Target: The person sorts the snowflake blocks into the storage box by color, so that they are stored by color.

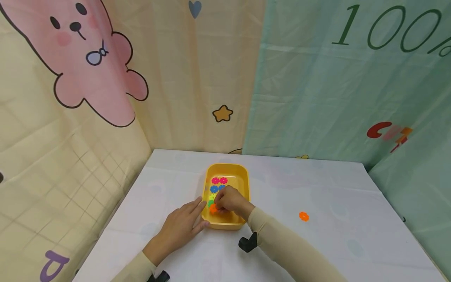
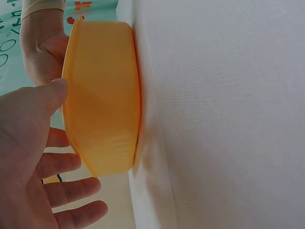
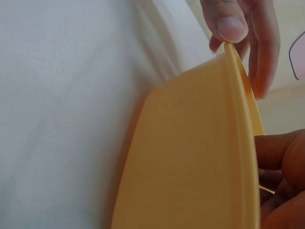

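My right hand [image 1: 232, 200] reaches into a yellow tray [image 1: 245, 178], fingers curled, with an orange flower-shaped piece [image 1: 213, 208] at the fingertips. Beside it in the tray lie two pink flower pieces [image 1: 219, 180], two blue ones [image 1: 214, 189], a yellow one [image 1: 212, 197] and a green one [image 1: 210, 203], partly covered by the hand. My left hand [image 1: 184, 221] rests at the tray's near left rim, thumb touching it and fingers spread, as the left wrist view shows. In the right wrist view the tray wall [image 3: 186, 138] hides the right fingertips [image 3: 269, 150] in part.
Another orange flower piece [image 1: 303, 216] lies on the white tabletop [image 1: 338, 196], right of the tray. Printed curtains [image 1: 197, 78] stand behind the table and along its sides. Black wrist mounts [image 1: 248, 243] sit at both cuffs.
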Available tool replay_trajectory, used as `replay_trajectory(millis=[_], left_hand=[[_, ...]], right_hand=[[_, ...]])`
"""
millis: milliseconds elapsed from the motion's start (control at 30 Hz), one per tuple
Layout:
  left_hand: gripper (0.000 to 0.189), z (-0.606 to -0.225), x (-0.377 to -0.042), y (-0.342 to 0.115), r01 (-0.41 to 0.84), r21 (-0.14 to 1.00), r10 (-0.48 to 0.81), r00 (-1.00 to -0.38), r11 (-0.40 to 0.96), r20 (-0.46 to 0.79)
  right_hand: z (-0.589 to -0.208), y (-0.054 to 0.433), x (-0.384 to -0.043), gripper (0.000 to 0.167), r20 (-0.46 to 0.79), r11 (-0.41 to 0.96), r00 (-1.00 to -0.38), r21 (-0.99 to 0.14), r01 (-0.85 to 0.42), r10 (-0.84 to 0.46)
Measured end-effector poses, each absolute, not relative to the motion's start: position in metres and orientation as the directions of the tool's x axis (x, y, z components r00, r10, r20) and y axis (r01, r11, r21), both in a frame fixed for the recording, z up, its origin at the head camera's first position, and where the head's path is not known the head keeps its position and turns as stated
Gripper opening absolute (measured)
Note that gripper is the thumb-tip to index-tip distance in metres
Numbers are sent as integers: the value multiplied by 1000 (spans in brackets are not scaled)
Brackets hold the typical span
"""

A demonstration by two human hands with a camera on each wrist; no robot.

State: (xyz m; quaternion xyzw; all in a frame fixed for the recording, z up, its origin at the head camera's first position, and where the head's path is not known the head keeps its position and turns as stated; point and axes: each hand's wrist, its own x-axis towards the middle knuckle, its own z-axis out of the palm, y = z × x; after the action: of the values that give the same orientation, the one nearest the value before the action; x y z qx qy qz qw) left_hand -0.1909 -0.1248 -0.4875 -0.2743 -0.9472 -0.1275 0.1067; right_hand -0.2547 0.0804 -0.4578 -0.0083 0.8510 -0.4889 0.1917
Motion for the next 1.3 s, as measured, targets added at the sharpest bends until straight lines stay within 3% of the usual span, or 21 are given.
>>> replay_trajectory(millis=[500,1067,1300], left_hand=[[69,-487,-191,-125,535,206,484,-838,819,250],[69,-486,-190,-125,538,208,485,-836,817,257],[68,-485,-189,-124,547,197,490,-828,814,272]], right_hand=[[-470,65,-252,9,-301,643,-933,-758,109,-196],[-468,67,-249,12,-238,693,-951,-720,35,-199],[-449,77,-250,7,-214,600,-952,-799,43,-216]])
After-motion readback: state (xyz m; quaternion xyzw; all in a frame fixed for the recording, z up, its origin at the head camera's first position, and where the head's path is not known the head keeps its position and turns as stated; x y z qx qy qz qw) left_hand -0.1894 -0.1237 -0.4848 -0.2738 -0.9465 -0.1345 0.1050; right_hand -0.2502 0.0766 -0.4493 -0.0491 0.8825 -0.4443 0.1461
